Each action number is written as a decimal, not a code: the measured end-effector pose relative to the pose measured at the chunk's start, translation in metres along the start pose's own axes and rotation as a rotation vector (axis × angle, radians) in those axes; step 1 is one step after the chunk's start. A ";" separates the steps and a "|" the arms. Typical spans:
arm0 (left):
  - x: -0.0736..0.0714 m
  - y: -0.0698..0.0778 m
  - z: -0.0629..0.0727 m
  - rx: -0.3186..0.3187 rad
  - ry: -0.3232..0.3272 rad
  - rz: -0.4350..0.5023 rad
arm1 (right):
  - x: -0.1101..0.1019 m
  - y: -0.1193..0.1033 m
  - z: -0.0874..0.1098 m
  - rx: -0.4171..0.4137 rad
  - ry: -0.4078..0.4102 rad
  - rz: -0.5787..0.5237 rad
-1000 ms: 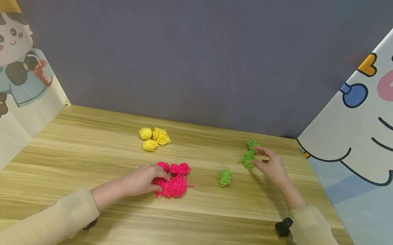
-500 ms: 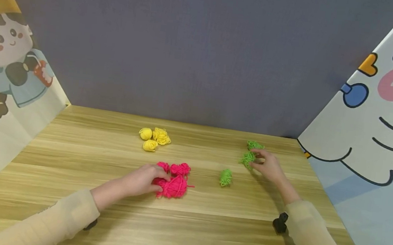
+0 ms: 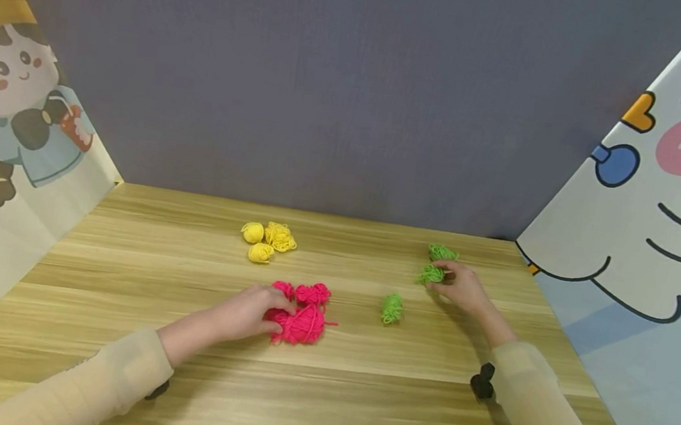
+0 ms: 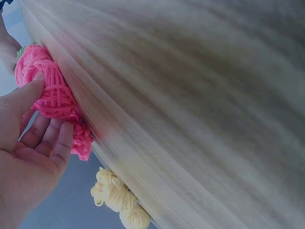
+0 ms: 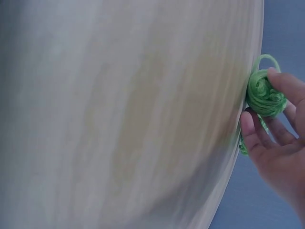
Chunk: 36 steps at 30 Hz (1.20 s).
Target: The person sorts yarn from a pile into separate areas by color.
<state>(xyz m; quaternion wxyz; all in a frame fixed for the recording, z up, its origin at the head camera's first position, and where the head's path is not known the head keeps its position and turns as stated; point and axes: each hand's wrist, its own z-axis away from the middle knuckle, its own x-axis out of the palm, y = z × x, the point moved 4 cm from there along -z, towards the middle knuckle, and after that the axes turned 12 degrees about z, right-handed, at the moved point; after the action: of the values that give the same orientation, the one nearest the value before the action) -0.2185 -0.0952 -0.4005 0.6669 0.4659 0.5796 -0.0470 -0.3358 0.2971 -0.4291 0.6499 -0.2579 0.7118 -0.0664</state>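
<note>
My left hand [image 3: 248, 312] holds the large pink yarn ball [image 3: 306, 324] at its left side, thumb in front and fingers behind. Just beyond it lie two smaller pink yarn balls [image 3: 313, 294], one partly covered by my fingers. In the left wrist view the thumb presses on the pink yarn. My right hand [image 3: 464, 288] grips a green yarn ball [image 5: 265, 93] between thumb and fingers. Right behind that one is another green yarn ball [image 3: 443, 253]. A third green yarn ball [image 3: 392, 309] lies apart, nearer the middle of the table.
Three yellow yarn balls [image 3: 260, 253] sit grouped at the back left of the wooden table [image 3: 318, 406]. A grey panel [image 3: 328, 99] rises behind the table, and printed panels [image 3: 660, 228] flank it. Small black devices [image 3: 482, 381] show by both sleeves.
My right hand has shifted slightly left, closing round the nearer green yarn ball, which has turned and moved a little toward the back. My left hand stays on the pink yarn ball.
</note>
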 end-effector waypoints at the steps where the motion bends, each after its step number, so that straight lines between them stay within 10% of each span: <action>1: 0.000 0.000 0.000 -0.001 0.000 0.000 | 0.000 0.000 0.000 0.003 -0.003 0.007; 36: 0.001 -0.004 -0.001 0.008 0.011 0.000 | -0.031 -0.039 0.008 -0.055 -0.068 0.031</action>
<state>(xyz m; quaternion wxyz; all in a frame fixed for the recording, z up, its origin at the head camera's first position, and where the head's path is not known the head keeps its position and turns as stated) -0.2210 -0.0966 -0.4030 0.6617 0.4689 0.5832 -0.0468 -0.3164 0.2799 -0.3858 0.6675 -0.2667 0.6946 -0.0280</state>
